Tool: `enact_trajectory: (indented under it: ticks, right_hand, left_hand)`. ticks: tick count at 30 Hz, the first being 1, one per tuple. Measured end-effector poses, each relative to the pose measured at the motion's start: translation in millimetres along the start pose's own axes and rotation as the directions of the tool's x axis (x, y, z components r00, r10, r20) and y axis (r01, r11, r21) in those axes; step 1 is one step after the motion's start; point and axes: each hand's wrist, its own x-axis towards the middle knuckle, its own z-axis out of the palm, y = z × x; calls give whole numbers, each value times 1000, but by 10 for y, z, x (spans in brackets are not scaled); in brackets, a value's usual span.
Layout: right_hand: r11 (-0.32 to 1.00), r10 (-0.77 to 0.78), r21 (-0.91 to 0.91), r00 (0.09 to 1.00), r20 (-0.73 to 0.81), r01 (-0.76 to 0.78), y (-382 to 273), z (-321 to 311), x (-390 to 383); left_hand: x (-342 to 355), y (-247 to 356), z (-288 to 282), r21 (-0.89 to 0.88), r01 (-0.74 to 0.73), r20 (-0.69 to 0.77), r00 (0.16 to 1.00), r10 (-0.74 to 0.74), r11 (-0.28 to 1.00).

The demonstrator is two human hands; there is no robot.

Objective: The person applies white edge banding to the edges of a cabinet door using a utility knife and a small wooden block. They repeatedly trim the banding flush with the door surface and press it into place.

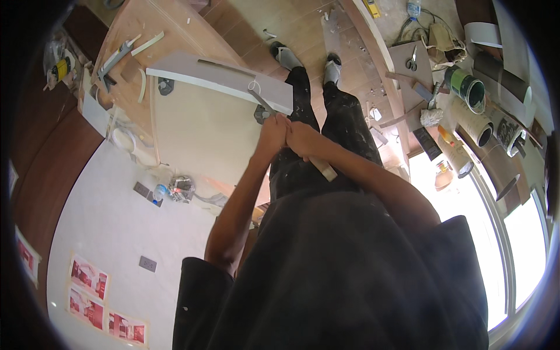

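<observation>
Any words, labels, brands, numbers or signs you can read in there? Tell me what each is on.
Nothing reads clearly enough to quote.
Green can: label too small and blurred.
Dark can: pale marks, blurred.
Yellow-and-black item: too small.
Red-tinted prints on the white wall: no legible text.

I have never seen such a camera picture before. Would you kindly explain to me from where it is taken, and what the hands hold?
There is no machine here, only two bare hands. The one picture comes from a wide lens on the person's head, looking down, so straight edges bend. The left hand and right hand are closed together around a narrow strip; the grip hides its middle. Near them is a pale panel with a white edge. To the left, a caulking gun lies on a brown board. To the right are scissors and a green can.
</observation>
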Motion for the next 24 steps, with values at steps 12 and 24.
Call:
enact_trajectory:
  ticks: [12,24]
  right_hand:
    - [988,32,153,999,31,-36,-57,-29,-127]
    - [982,102,156,994,34,-106,195,-62,191]
  left_hand:
    - [-12,-46,3,112,-43,-52,997,49,993]
    - [283,-214,45,-54,53,78,996,-49,997]
